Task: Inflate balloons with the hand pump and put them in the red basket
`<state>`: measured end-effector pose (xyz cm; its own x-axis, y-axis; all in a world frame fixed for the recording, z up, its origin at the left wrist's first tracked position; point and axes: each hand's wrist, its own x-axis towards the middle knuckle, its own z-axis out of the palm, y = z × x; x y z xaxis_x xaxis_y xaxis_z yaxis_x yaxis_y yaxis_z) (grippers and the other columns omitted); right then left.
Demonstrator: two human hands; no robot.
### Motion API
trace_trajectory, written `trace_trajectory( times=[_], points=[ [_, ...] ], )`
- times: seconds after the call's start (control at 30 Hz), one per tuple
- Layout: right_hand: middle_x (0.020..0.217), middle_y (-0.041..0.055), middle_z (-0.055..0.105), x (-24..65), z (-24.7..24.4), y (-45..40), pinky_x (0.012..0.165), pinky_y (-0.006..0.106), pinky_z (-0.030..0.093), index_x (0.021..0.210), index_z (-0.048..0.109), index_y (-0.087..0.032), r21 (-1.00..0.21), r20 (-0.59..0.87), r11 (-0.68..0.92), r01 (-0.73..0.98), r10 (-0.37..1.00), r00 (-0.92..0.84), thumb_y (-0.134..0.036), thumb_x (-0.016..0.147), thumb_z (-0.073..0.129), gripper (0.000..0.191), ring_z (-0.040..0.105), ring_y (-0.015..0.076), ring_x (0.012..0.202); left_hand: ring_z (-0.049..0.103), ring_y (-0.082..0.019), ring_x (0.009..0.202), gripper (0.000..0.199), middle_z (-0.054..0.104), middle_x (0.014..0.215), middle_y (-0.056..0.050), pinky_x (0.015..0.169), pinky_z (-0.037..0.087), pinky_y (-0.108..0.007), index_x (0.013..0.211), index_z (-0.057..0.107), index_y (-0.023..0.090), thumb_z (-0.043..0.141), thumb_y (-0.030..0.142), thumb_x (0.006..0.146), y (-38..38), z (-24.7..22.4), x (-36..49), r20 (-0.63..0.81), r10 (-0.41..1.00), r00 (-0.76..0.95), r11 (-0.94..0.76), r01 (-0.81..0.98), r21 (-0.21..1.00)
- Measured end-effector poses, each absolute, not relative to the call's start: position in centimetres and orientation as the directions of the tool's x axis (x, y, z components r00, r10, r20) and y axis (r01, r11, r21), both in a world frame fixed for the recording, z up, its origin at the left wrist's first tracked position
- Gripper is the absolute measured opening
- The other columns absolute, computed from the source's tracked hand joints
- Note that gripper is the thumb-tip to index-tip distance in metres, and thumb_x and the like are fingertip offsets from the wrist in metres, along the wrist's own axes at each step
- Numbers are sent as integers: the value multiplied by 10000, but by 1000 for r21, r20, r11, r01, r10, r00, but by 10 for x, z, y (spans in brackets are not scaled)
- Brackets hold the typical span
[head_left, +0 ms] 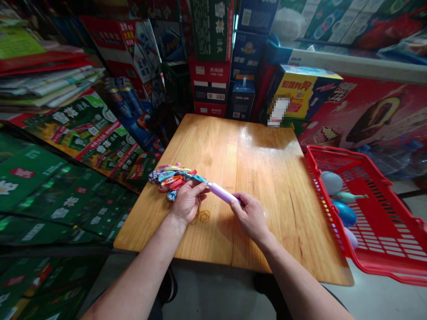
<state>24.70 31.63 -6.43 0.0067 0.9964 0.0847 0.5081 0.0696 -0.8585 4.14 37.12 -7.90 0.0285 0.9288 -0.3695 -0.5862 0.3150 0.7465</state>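
Note:
A slim purple balloon pump (223,192) slants across the middle of the table. My right hand (249,215) is closed round its near end. My left hand (188,201) pinches a limp light-blue balloon (198,178) close to the pump's thin tip; whether the tip sits inside the balloon's neck is too small to tell. Just beyond my left hand lies a heap of limp, brightly coloured and patterned balloons (167,177), partly hidden by that hand. Several tan rubber bands (204,216) rest on the wood beside my left wrist.
The wooden table (267,178) spans the space before me. At its right stands a red plastic basket (383,213) holding several inflated balloons (345,214). Green cartons (36,182) are stacked along the left, more boxes (213,80) behind, and a yellow-blue box (307,91) at the back right.

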Motion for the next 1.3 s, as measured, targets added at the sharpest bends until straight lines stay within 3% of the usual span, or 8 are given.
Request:
trace_trajectory(
  times=[0.33,0.57,0.8,0.97,1.3],
  points=[
    [934,54,753,245,-66,316,743,338,492,1038,755,-206,-851,157,115,512,987,39,-274,870,682,195,665,218,825,689,-121,807,327,738,881,-5,668,449,-201,878,754,176,980,252,655,371,-79,41,-364,931,26,311,-580,753],
    [739,12,669,247,-61,314,612,297,429,962,753,-191,-875,137,123,469,991,-3,-317,944,623,181,583,168,657,678,-116,796,346,733,878,-6,680,458,-204,939,769,172,973,252,670,370,-76,42,-357,933,53,317,-593,740],
    [779,22,689,247,-61,314,648,306,449,985,748,-195,-878,132,121,462,991,-8,-313,953,622,175,608,181,696,688,-126,810,327,715,878,14,683,483,-227,863,697,182,962,222,676,367,-72,41,-389,915,106,366,-624,690],
    [915,50,731,248,-62,315,726,330,491,1044,740,-216,-864,179,154,480,984,8,-279,918,661,161,643,211,808,691,-139,792,303,688,856,8,680,501,-243,841,686,171,949,221,701,366,-70,37,-389,906,164,409,-569,714],
    [952,59,704,252,-65,318,780,362,490,1095,717,-215,-833,223,213,511,974,-44,-249,930,660,178,629,224,850,656,-116,751,297,675,849,-3,639,484,-214,882,741,168,960,215,688,368,-72,32,-363,915,178,402,-494,771]
  ],
)
